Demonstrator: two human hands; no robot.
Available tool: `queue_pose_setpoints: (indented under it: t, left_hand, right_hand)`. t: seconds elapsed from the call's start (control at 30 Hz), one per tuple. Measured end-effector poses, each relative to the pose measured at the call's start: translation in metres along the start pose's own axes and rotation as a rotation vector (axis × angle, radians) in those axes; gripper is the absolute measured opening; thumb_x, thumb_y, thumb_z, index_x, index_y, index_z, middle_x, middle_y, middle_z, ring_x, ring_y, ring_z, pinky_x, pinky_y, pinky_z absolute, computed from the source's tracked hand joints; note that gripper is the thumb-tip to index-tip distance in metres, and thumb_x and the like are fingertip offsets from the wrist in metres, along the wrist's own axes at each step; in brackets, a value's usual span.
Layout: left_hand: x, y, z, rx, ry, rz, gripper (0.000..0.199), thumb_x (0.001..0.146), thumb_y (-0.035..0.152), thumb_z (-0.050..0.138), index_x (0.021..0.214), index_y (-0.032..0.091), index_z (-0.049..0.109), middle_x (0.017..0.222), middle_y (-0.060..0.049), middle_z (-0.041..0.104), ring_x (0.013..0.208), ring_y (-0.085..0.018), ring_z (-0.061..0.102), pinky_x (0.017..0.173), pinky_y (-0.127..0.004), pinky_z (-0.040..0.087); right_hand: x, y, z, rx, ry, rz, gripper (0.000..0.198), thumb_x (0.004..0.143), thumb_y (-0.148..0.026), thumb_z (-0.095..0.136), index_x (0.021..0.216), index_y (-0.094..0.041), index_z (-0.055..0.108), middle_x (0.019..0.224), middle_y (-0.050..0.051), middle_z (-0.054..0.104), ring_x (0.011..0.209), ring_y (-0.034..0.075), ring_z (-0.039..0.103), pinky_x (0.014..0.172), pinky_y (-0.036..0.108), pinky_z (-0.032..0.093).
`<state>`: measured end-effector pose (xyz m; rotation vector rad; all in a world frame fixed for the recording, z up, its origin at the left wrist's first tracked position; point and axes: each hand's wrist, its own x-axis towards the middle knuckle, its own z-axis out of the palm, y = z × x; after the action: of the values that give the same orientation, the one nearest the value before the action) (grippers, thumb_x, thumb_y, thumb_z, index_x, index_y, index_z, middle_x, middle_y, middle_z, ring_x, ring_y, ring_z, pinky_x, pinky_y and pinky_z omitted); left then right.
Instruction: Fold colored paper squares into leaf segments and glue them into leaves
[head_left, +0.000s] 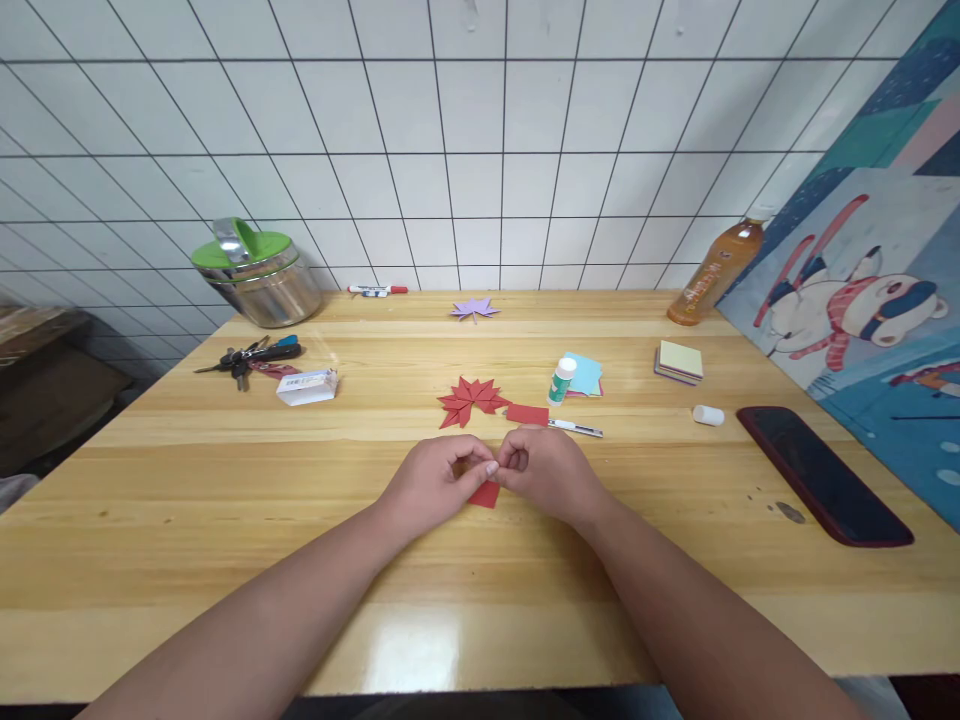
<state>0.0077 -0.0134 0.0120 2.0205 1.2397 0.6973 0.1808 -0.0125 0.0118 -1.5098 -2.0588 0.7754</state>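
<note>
My left hand point(442, 475) and my right hand point(551, 472) meet at the fingertips over a small piece of red paper point(486, 495). Both hands are closed in a pinch on the paper, and much of it is hidden beneath the fingers. Just beyond them lies a folded red paper maple leaf point(471, 400). A red paper strip point(527, 413) rests past my right hand, touching a white utility knife point(576, 428). An uncapped-looking glue stick point(562, 382) stands upright beside blue paper squares point(585, 373).
A purple paper leaf point(475, 309) and a marker point(377, 291) lie near the tiled wall. Keys point(255, 355), a small box point(307, 387) and a green-lidded pot point(259, 275) are at left. At right are a bottle point(718, 268), notepaper point(679, 361), a white cap point(708, 415) and a phone point(823, 475).
</note>
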Motion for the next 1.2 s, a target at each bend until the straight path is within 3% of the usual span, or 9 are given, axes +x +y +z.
queue_pose_setpoints:
  t: [0.13,0.23,0.4,0.7,1.2]
  left_hand:
    - [0.0023,-0.005,0.0003,-0.058,0.012,-0.017,0.016,0.08,0.028,0.05,0.074,0.02,0.063,0.071,0.001,0.066,0.067,-0.013,0.058,0.063,-0.023,0.043]
    - [0.0045,-0.009,0.0001,-0.141,0.027,-0.042,0.017,0.08,0.029,0.05,0.076,0.019,0.063,0.073,0.0,0.066,0.068,-0.014,0.059,0.064,-0.023,0.044]
    - [0.0049,-0.0103,0.0001,-0.182,0.026,-0.061,0.016,0.08,0.028,0.051,0.078,0.019,0.063,0.075,0.0,0.067,0.07,-0.014,0.059,0.065,-0.023,0.045]
    - [0.0022,-0.0067,0.0006,-0.028,0.017,-0.046,0.015,0.079,0.029,0.051,0.078,0.021,0.064,0.073,0.001,0.067,0.066,-0.014,0.059,0.06,-0.023,0.043]
    - [0.0023,-0.0064,-0.0011,-0.001,0.004,-0.01,0.014,0.078,0.024,0.052,0.077,0.023,0.067,0.074,0.003,0.069,0.068,-0.013,0.061,0.064,-0.023,0.044]
  right_hand:
    - [-0.0009,-0.0005,-0.0009,0.018,0.015,-0.015,0.017,0.068,-0.038,0.066,0.074,-0.022,0.064,0.073,-0.002,0.061,0.06,0.01,0.05,0.052,0.021,0.033]
    - [-0.001,0.0006,-0.0021,0.017,0.007,-0.024,0.017,0.074,-0.038,0.06,0.082,-0.025,0.068,0.077,-0.001,0.063,0.065,0.011,0.052,0.055,0.022,0.034]
    - [-0.0005,0.0037,-0.0015,-0.015,-0.023,-0.039,0.016,0.078,-0.031,0.054,0.08,-0.029,0.07,0.074,-0.002,0.063,0.064,0.011,0.053,0.055,0.022,0.034]
    - [-0.0001,0.0031,-0.0008,-0.013,0.003,0.014,0.009,0.072,-0.03,0.06,0.068,-0.023,0.065,0.067,-0.003,0.061,0.058,0.01,0.051,0.051,0.021,0.034]
    - [-0.0018,0.0008,-0.0056,-0.043,-0.061,0.046,0.013,0.074,-0.033,0.059,0.071,-0.025,0.068,0.069,-0.002,0.064,0.06,0.011,0.052,0.05,0.021,0.03]
